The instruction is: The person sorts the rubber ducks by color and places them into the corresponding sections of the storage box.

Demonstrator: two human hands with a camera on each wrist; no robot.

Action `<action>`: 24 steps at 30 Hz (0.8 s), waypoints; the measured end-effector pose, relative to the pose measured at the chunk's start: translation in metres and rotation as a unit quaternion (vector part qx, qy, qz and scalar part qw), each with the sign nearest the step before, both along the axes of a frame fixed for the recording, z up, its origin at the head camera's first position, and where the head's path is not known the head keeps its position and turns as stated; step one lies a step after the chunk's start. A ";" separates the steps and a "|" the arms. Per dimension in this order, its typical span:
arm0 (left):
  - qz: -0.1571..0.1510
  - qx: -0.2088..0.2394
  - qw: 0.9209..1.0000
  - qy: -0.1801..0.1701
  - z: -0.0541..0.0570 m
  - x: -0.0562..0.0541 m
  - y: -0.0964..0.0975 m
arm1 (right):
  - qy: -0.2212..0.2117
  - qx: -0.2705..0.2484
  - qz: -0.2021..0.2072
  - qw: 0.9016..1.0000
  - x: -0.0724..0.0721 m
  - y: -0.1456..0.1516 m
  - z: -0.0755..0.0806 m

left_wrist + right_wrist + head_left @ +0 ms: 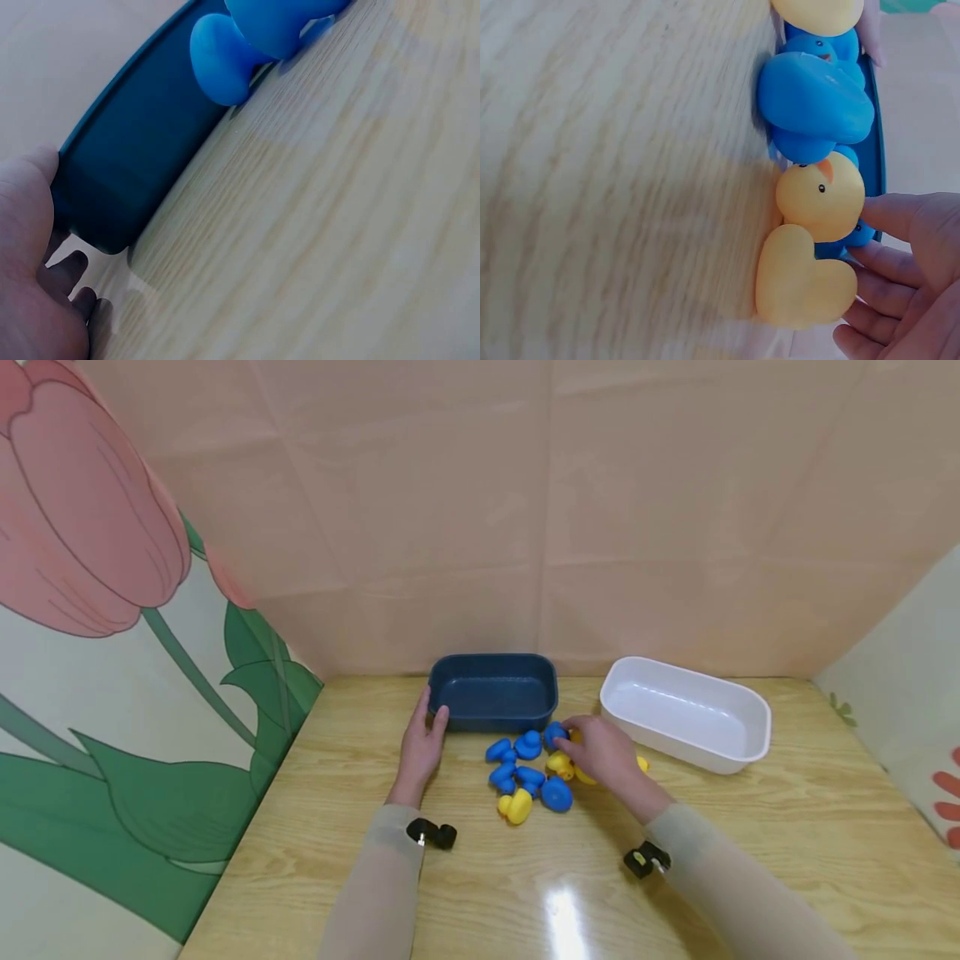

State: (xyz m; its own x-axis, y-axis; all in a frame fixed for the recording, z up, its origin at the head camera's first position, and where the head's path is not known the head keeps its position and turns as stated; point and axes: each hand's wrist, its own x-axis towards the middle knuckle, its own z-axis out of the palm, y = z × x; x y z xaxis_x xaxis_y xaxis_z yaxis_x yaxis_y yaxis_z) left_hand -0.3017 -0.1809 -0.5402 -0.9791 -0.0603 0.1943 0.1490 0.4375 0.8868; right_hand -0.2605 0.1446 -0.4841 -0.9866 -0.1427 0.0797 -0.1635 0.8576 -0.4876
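Observation:
My left hand [422, 745] rests against the left end of a dark blue plastic tub [492, 725], its fingers fairly straight and the thumb at the near corner. In the left wrist view the thumb touches the tub wall [135, 157]. My right hand [603, 752] reaches down into a cluster of small rubber ducks, pinching a blue rubber duck [555, 736] between thumb and fingers. Yellow ducks partly hide that duck in the right wrist view; one yellow duck [821, 196] stands beside the thumb. More blue ducks [528, 745] and a yellow duck [516, 807] lie around it.
A white plastic tub [686, 752] stands at an angle on the right, behind my right hand. Both tubs have bare floors. The wood-grain table [480, 885] meets a pinkish cloth backdrop [450, 527], with a flower-patterned panel [187, 760] on the left.

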 end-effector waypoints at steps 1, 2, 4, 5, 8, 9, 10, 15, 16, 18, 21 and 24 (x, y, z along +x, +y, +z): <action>0.001 -0.001 1.000 0.000 0.000 0.000 0.000 | 0.007 -0.002 0.001 1.000 0.001 0.000 0.000; 0.002 -0.002 1.000 0.001 0.000 0.000 0.000 | 0.014 -0.005 0.002 1.000 0.002 0.001 0.001; 0.002 0.000 1.000 0.004 0.000 0.000 -0.001 | 0.025 -0.010 0.004 1.000 0.005 0.001 0.003; 0.002 0.001 1.000 0.004 0.000 0.000 -0.001 | 0.029 -0.012 0.003 1.000 0.006 0.002 0.005; -0.002 0.006 1.000 0.006 0.000 0.000 -0.001 | 0.039 -0.016 -0.001 0.999 0.010 0.003 0.010; -0.003 0.007 1.000 0.006 0.000 0.000 0.000 | 0.043 -0.018 -0.002 0.999 0.011 0.003 0.012; -0.005 0.008 1.000 0.006 0.001 0.000 0.000 | 0.047 -0.020 -0.002 0.999 0.013 0.004 0.014; -0.006 0.007 1.000 0.006 0.002 0.000 0.001 | 0.070 -0.034 0.001 0.997 0.017 0.005 0.025; -0.006 0.008 1.000 0.007 0.002 0.000 0.001 | 0.072 -0.035 0.001 0.997 0.017 0.005 0.027; -0.005 0.008 1.000 0.008 0.002 0.001 0.001 | 0.075 -0.039 -0.001 0.996 0.017 0.004 0.032; -0.004 0.009 1.000 0.009 0.000 0.001 0.001 | 0.075 -0.040 -0.003 0.996 0.016 0.001 0.038; -0.003 0.009 1.000 0.005 0.001 0.001 0.001 | 0.078 -0.040 -0.005 0.996 0.013 0.000 0.042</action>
